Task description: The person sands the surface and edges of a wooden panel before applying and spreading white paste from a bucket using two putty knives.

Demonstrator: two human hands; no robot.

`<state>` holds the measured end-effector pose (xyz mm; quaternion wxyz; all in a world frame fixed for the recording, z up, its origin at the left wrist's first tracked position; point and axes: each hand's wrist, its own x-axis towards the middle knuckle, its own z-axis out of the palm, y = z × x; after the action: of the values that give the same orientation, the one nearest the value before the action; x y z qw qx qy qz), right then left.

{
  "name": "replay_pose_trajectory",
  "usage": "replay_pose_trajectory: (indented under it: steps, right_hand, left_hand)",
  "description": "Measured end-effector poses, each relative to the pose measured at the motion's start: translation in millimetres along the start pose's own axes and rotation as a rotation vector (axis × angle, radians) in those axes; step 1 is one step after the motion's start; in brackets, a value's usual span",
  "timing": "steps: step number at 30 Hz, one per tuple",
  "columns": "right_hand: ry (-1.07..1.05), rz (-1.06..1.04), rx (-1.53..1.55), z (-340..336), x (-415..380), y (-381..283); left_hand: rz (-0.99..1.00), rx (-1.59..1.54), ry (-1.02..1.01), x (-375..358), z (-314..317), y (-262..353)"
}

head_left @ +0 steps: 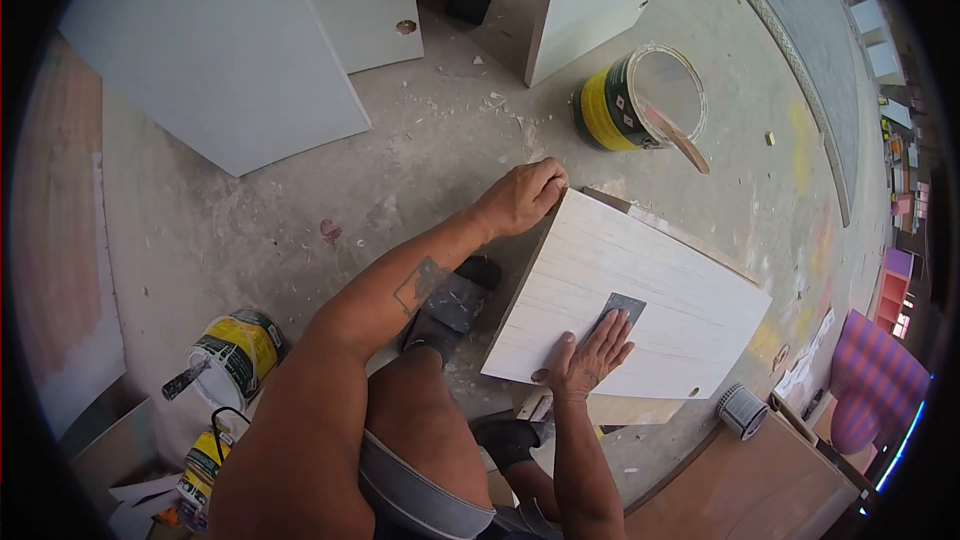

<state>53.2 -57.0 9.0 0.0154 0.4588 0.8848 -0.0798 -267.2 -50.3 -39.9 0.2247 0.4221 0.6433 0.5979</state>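
My left hand [525, 197] is closed around the upper left corner of a white wood-grain board [660, 280]. My right hand [592, 355] lies flat on the board's face with its fingers stretched out. Under and just beyond those fingertips is a small dark grey sheet of sandpaper [627, 306]. The board is tilted, and another panel edge [690, 240] shows behind its far side. Round holes [540, 376] are cut near the board's lower edge, one close to my right wrist. What supports the board is mostly hidden.
A yellow-and-black bucket [612, 105] with a stick stands beyond the board. Another paint bucket [240, 350] with a brush is at left. A small can [742, 410] sits near a brown panel [740, 490]. White panels [220, 50] stand at the back. Debris dots the concrete floor [270, 240].
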Motion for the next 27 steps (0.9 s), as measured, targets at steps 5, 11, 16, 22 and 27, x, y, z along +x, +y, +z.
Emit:
replay_pose_trajectory:
  steps: [5, 11, 16, 22, 27]
  right_hand:
    - [-0.008, 0.005, -0.013, -0.7, -0.1, -1.0]
    - [0.014, -0.064, -0.032, -3.6, 23.3, 3.7]
    - [0.102, 0.088, 0.048, -9.9, 132.0, -51.6]
    - [-0.257, -0.385, 0.169, -11.9, 39.5, -117.8]
    - [-0.088, -0.212, -0.006, 0.4, 14.8, 28.2]
  left_hand:
    - [-0.709, -0.366, 0.115, -22.5, -14.8, -12.6]
    - [-0.786, -0.414, 0.167, -58.1, -26.7, -18.2]
    - [-0.942, -0.552, -0.018, -67.4, -21.6, 10.5]
    - [-0.940, -0.717, -0.025, -51.9, -32.4, 6.6]
    - [-0.827, -0.518, -0.062, -39.5, -26.6, 15.4]
